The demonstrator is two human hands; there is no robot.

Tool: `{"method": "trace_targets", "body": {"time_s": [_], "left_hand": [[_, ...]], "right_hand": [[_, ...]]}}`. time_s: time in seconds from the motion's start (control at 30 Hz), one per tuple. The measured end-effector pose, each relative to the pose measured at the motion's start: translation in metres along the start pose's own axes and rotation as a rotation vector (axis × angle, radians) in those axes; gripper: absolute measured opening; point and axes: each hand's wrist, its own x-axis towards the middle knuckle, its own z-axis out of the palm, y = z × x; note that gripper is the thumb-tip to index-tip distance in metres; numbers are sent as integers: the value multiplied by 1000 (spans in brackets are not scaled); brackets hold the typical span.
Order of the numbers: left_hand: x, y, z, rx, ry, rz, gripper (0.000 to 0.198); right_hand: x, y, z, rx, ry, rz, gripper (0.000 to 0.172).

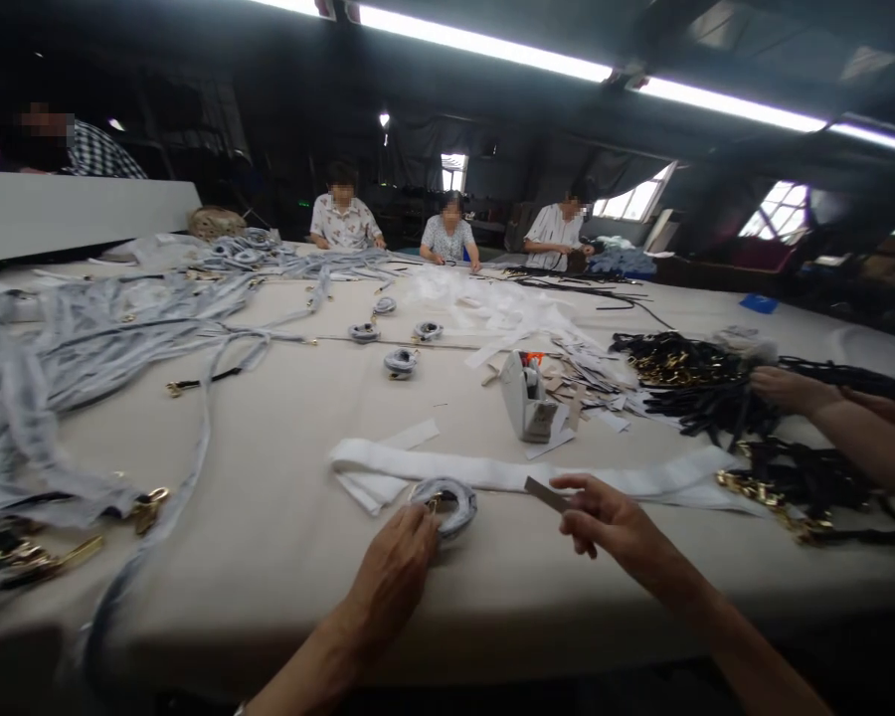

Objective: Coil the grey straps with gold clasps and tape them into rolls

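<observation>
My left hand (pixel 399 562) grips the near side of a coiled strap (pixel 460 509) wrapped in whitish tissue, with a gold clip showing inside the ring. To its right, my right hand (pixel 616 522) pinches a short, stiff brownish-grey strip (pixel 544 493) between thumb and forefinger. The strip points toward the coil, and the two are apart. Just beyond both hands, a long white band (pixel 492 472) lies across the table, folded over at its left end. Further back stands a white tape dispenser (pixel 526 403) among loose paper strips.
Several finished-looking coils (pixel 401 364) sit mid-table. Wrapped straps (pixel 96 348) with gold clips spread over the left side. At right, a co-worker's hand (pixel 798 391) touches black straps (pixel 693 403) with gold hardware. Three people work along the far edge; another person is at far left.
</observation>
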Motion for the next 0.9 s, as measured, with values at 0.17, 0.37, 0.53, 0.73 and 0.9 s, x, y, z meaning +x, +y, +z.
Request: {"method": "trace_targets", "body": {"time_s": [0.17,0.37,0.53,0.73,0.9], "left_hand": [[7,-1,-29,-527,17,-483,25],[-2,4,-34,-1046,13,-771,39],[-4,5,-25,-1245,140,-799,51],[3,7,-42,-1002,0,-675,29],[7,11,-40,-592,45,-477,11]], "right_hand": [[-6,1,75,144,-160,118,41],[17,-18,134,85,-152,52,40],[24,-35,157,250,-151,-84,38],[26,-25,155,322,-283,16,46],[11,-3,156,229,17,68,44]]}}
